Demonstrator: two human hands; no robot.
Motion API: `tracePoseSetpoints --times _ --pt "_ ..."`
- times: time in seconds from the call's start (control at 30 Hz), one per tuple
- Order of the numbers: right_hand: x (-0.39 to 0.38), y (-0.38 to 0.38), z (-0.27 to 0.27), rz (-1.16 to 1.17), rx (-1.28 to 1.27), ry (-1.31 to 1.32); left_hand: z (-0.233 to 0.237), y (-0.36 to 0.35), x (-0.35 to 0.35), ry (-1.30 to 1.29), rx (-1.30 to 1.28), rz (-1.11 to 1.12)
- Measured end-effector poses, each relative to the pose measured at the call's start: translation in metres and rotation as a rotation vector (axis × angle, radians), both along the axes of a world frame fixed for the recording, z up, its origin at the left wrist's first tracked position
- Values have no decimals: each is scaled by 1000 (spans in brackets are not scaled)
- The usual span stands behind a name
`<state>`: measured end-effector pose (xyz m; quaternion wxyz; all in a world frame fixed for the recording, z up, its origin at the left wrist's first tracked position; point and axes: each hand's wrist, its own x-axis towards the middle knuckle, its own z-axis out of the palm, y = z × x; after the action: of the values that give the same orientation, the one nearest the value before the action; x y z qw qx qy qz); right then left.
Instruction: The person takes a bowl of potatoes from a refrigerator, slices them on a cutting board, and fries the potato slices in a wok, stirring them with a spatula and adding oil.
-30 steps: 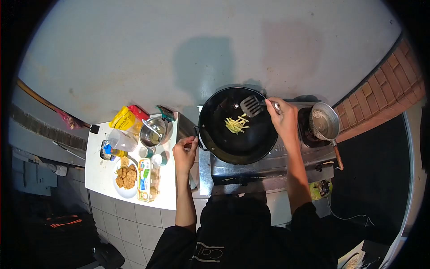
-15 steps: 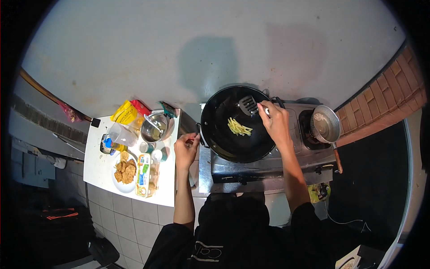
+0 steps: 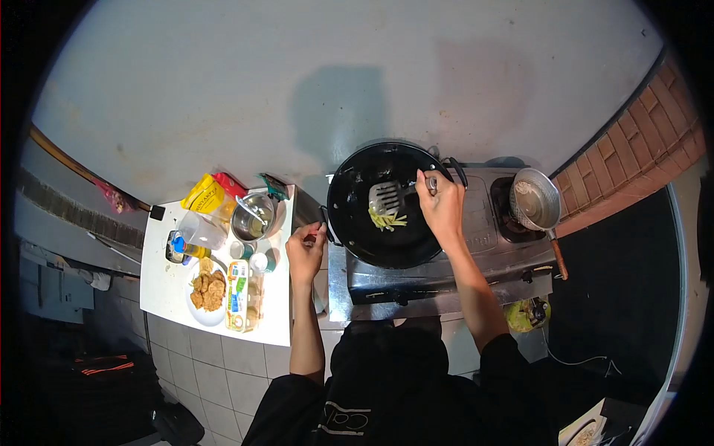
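A black wok sits on the stove, holding a small heap of pale green-yellow cut strips. My right hand is wrapped round the handle of a slotted spatula. The spatula's blade lies over the upper edge of the strips and hides some of them. At the wok's left side, my left hand is closed, thumb and fingers pinched on the loop handle.
On the white table stand a plate of fried pieces, an egg carton, a metal bowl, a plastic jug and a yellow packet. A saucepan occupies the right burner.
My right hand has brought the spatula left and down, from the wok's upper right onto the strips. The strips sit more bunched beneath the blade. My left hand stays at the wok handle.
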<state>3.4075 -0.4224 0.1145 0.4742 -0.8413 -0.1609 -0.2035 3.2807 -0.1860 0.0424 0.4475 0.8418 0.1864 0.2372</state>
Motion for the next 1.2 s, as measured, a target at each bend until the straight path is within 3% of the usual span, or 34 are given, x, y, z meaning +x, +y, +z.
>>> tracePoseSetpoints --times 0.2,0.37,0.43,0.7,0.83,0.9,1.03,1.13,1.2 --pt "19 -20 -41 -236 16 69 -2 2 -1 0 8 -12" --pt "14 -41 -30 -313 159 194 -2 0 -2 -6 10 -15" --pt "5 -39 -30 -181 351 314 -4 -1 -1 -7 -19 -7" --pt "-29 -26 -42 -58 375 473 5 -2 -3 82 -65 -10" --pt "-31 -31 -50 63 292 351 0 0 -3 64 -83 -32" --pt "-28 -32 -50 101 123 153 -2 1 -3 67 -85 -37" --pt "-28 -33 -53 251 152 -87 2 -1 -3 73 -128 -34" --pt "-30 -37 -59 308 422 250 -6 -1 -1 -30 -87 -34" --pt "-32 -45 -57 272 456 268 -8 -2 -1 -28 -111 -26"
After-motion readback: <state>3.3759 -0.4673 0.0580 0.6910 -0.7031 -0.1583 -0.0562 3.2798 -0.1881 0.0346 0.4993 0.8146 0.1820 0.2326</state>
